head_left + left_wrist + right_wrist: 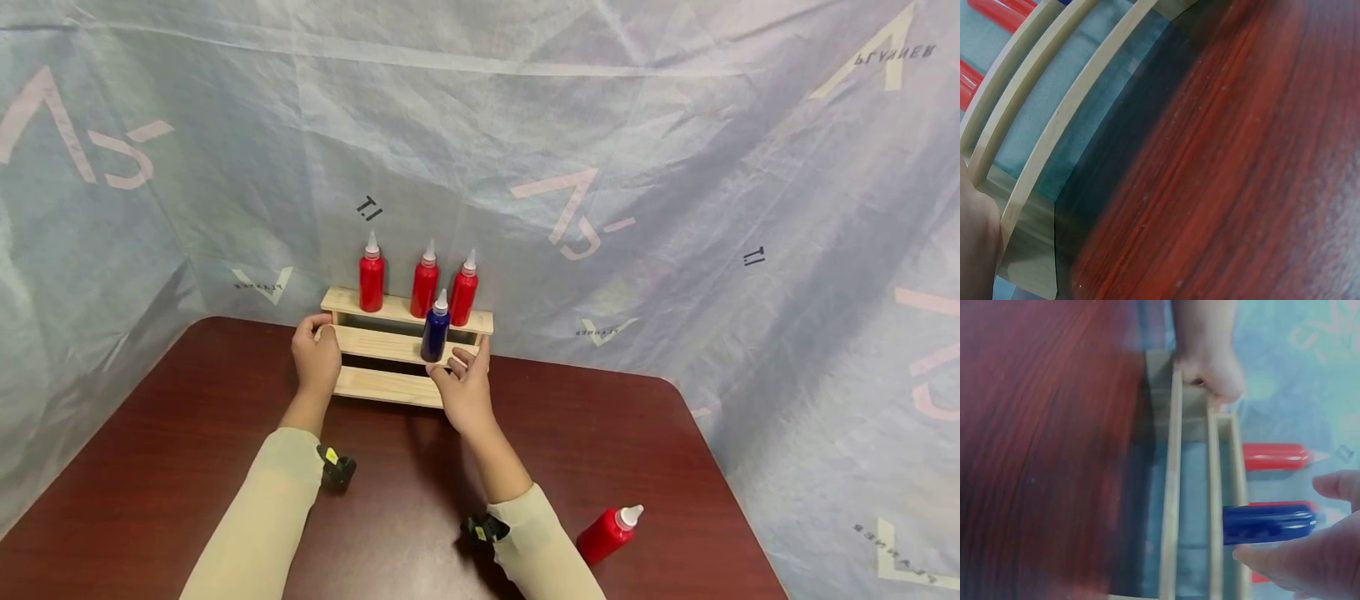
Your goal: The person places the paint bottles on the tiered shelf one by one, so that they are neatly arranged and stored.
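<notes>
A three-tier wooden rack [375, 341] stands at the back of the table. My left hand [317, 357] grips its left end, the thumb over the middle tier; the right wrist view also shows these curled fingers [1219, 378]. On the right part of the middle tier a dark blue squeeze bottle [434, 335] with a white nozzle stands upright. My right hand [467, 393] is spread beside it, thumb tip close to the bottle's base and fingers by the rack's right end. Three red squeeze bottles [371, 283] stand on the top tier.
Another red squeeze bottle [600, 537] is on the table at the front right, next to my right sleeve [543, 546]. A grey printed sheet [450, 125] hangs behind and around the dark red table [375, 508]. Each wrist carries a small black camera [337, 468].
</notes>
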A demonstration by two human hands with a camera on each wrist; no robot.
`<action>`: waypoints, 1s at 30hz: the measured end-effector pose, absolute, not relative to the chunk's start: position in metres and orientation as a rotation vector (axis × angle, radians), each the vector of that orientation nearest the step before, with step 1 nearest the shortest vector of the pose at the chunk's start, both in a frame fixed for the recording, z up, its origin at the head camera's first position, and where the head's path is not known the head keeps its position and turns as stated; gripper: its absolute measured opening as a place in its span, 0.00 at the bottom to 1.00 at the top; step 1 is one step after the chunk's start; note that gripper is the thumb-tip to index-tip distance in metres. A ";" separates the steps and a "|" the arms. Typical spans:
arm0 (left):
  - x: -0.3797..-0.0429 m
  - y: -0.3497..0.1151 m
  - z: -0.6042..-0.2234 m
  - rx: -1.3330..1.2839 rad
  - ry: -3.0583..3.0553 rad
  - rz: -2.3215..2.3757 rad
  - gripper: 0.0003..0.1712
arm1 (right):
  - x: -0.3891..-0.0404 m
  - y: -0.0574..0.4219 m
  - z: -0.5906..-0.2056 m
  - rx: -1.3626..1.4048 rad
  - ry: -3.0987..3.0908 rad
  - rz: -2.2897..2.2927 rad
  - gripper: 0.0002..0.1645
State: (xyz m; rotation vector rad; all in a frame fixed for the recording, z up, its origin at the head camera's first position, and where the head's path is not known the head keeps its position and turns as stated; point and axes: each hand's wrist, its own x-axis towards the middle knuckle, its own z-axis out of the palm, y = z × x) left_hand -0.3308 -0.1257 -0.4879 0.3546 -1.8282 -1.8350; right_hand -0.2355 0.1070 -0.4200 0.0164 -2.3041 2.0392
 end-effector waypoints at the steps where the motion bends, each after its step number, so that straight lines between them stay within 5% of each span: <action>1: -0.331 -0.125 -0.488 0.355 -1.826 -1.838 0.18 | -0.231 0.108 -0.416 0.011 -2.316 2.051 0.69; 9: -0.330 -0.124 -0.489 0.343 -1.817 -1.839 0.19 | -0.192 0.123 -0.388 0.193 -2.714 1.699 0.69; 21: -0.327 -0.123 -0.491 0.321 -1.829 -1.887 0.22 | -0.132 0.136 -0.334 0.501 -2.690 1.417 0.45; 26: -0.328 -0.124 -0.488 0.332 -1.818 -1.881 0.22 | -0.113 0.153 -0.319 0.421 -2.793 1.070 0.35; 30: -0.330 -0.125 -0.487 0.333 -1.812 -1.866 0.22 | -0.097 0.171 -0.305 0.220 -2.903 0.785 0.37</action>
